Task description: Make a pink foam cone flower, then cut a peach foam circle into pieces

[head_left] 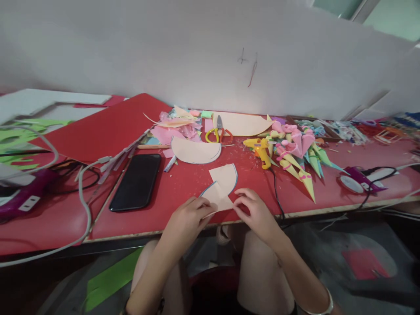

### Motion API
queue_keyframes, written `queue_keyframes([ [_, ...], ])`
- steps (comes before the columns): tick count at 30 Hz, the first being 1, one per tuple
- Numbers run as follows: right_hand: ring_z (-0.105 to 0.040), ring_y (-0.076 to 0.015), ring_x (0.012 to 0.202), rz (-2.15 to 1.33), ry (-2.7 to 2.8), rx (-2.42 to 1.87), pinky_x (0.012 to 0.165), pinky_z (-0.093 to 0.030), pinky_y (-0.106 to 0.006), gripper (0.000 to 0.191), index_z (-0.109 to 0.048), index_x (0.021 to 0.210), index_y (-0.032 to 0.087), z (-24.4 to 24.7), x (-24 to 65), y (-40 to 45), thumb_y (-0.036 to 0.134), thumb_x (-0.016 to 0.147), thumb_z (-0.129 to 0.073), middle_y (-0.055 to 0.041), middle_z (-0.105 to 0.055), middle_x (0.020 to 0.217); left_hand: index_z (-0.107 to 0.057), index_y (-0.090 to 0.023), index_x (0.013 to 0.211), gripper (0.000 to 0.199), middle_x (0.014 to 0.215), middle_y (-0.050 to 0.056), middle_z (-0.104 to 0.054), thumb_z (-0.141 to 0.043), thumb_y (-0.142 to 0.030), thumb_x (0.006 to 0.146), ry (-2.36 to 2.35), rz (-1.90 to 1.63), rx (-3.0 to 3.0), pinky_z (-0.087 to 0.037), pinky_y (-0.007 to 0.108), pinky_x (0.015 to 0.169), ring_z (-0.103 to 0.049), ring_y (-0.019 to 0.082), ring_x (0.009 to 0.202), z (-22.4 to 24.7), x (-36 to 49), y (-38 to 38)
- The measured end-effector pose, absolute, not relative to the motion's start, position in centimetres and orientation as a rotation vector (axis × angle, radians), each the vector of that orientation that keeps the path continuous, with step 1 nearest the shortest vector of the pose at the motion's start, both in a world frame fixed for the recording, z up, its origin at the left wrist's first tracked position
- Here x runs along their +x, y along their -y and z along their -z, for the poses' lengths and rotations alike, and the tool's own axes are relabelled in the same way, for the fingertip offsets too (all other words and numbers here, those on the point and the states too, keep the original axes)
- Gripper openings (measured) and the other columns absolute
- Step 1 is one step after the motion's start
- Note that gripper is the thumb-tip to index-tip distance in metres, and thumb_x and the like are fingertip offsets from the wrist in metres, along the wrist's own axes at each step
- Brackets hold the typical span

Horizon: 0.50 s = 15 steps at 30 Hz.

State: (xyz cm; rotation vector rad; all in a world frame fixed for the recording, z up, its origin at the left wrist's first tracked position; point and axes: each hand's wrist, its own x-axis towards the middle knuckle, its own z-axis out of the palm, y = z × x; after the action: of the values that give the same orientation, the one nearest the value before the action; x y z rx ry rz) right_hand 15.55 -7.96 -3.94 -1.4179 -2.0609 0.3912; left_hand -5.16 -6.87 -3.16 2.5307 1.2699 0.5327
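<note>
A cream sheet piece (pixel 219 199) with a blue-lined curved edge lies at the table's front edge. My left hand (pixel 188 216) pinches its left corner between thumb and fingers. At the right corner my right hand (pixel 256 214) is closed in a pinch on the same piece. Just beyond, and partly overlapped by it, rests another cream piece (pixel 226 175) with a blue line along its rounded side. A larger cream half-round (pixel 196 152) lies farther back, beside a marker (pixel 169 164). Whether the sheet is paper or thin foam is unclear.
On the red table (pixel 183 183) are a black phone (pixel 136 181), a yellow glue gun (pixel 260 151) with its cord, scissors (pixel 219 129), coloured scraps (pixel 177 124) and several pastel cones (pixel 306 179). A white cable (pixel 88 210) crosses the left side. Behind stands a wall (pixel 197 57).
</note>
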Motion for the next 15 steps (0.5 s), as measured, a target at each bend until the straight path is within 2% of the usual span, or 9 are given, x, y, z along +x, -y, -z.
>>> queue_keyframes([
  [4, -0.055, -0.0215, 0.089, -0.324, 1.996, -1.512, 0.078, -0.046, -0.036, 0.012, -0.055, 0.075, 0.018, 3.7, 16.1, 8.0, 0.009, 0.078, -0.047, -0.0087, -0.056, 0.092, -0.064, -0.024, 0.092, 0.019, 0.085, 0.001, -0.063, -0.048, -0.019, 0.082, -1.32, -0.475, 2.576, -0.044, 0.023, 0.064, -0.057, 0.014, 0.078, 2.7, -4.5, 7.4],
  [9, -0.055, -0.018, 0.086, -0.468, 2.005, -1.408, 0.077, -0.045, -0.03, 0.01, -0.056, 0.086, 0.019, 3.3, 16.5, 8.3, 0.014, 0.081, -0.049, -0.0061, -0.056, 0.091, -0.065, -0.023, 0.088, 0.018, 0.082, 0.001, -0.063, -0.048, -0.02, 0.083, -1.372, -0.494, 2.605, -0.042, 0.023, 0.062, -0.057, 0.014, 0.073, 2.6, -3.5, 7.7],
  [15, -0.055, -0.0168, 0.085, -0.533, 2.082, -1.351, 0.077, -0.043, -0.028, 0.009, -0.058, 0.078, 0.018, 3.5, 16.9, 7.6, 0.014, 0.082, -0.051, -0.0052, -0.057, 0.089, -0.067, -0.021, 0.08, 0.019, 0.082, 0.0, -0.064, -0.049, -0.024, 0.083, -1.385, -0.578, 2.431, -0.04, 0.021, 0.06, -0.058, 0.012, 0.074, 2.9, -3.3, 7.3],
])
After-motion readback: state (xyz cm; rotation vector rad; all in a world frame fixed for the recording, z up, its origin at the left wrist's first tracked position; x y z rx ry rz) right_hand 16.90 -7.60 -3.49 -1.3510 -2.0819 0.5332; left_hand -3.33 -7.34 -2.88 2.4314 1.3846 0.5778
